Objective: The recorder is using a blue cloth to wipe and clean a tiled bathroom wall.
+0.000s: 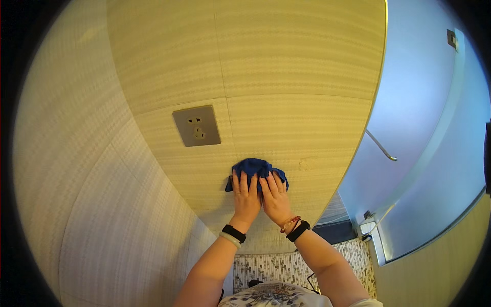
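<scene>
A crumpled dark blue cloth (251, 165) lies pressed against the beige textured wall (296, 123). My left hand (247, 198) rests flat on the cloth's left part, fingers stretched out and pointing up. Beside it, my right hand (276, 199) presses on the right part with its fingers extended too. The thumbs lie close together between the hands. Black bands circle both wrists, with a pale bangle on the left and a reddish beaded bracelet on the right. Up and to the left of the cloth is a grey socket plate (197, 126).
A second patterned wall (117, 215) meets this one at a corner on the left. To the right stands a frosted glass door (409, 92) with a metal handle (381, 145). Below, the floor (286, 266) is covered in small mosaic tiles, with a dark threshold (335, 232) by the door.
</scene>
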Tool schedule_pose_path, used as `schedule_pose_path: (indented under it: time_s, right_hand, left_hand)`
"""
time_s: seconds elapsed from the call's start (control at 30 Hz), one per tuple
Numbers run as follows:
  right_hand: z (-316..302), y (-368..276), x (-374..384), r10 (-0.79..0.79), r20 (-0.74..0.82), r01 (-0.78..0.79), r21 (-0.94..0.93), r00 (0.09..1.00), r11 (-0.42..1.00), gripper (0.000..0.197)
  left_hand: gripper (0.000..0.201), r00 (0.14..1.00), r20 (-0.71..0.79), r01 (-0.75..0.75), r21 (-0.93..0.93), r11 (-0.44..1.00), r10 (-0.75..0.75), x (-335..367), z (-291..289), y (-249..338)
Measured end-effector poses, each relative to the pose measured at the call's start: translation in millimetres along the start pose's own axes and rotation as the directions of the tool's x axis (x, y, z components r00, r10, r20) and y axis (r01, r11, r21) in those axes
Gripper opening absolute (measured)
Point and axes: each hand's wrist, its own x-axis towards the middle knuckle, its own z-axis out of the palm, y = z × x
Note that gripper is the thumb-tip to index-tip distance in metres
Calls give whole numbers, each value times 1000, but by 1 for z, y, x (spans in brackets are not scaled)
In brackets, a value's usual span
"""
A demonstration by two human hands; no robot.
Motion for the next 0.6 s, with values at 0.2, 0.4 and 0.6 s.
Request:
schedule_pose_path:
  time_s: [0.2, 0.4, 0.6]
  right_hand:
    - [-41, 1, 33, 19, -4, -19, 31, 1000, 999, 51]
    - [-97, 20, 117, -12, -218, -32, -198, 976, 980, 49]
    - [-113, 41, 135, -66, -331, 34, -101, 941, 994, 43]
  left_hand:
    - [58, 997, 76, 29, -17, 999, -27, 42, -26, 33]
    - [52, 988, -101, -121, -5, 993, 120, 142, -38, 68]
    - [53, 977, -174, -123, -1, 992, 121, 163, -24, 88]
